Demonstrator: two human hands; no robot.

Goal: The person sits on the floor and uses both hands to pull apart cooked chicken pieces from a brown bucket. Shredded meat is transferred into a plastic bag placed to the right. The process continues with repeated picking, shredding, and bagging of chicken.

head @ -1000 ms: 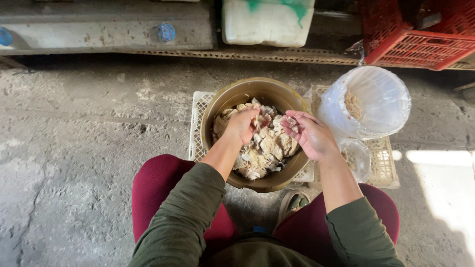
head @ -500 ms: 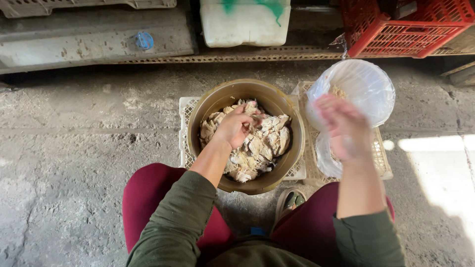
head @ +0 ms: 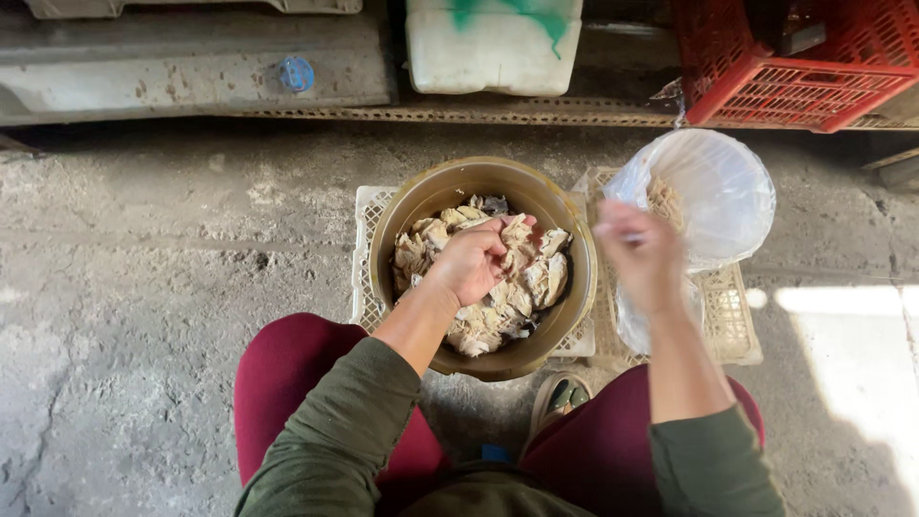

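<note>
A round brass-coloured bowl sits on a white plastic crate in front of my knees, filled with pale torn pieces of food. My left hand rests inside the bowl, fingers curled around some of those pieces. My right hand hovers blurred to the right of the bowl, over a clear plastic bag with a little pale material inside. Its fingers look pinched on something small, but the blur hides what.
Both white crates lie flat on a rough concrete floor. A red crate stands at the back right, and a white container with a green smear behind the bowl. A sandal shows between my red-trousered legs.
My right hand left the bowl and swung right toward the plastic bag. My left hand stayed in the bowl on the pieces. The view shifted slightly.
</note>
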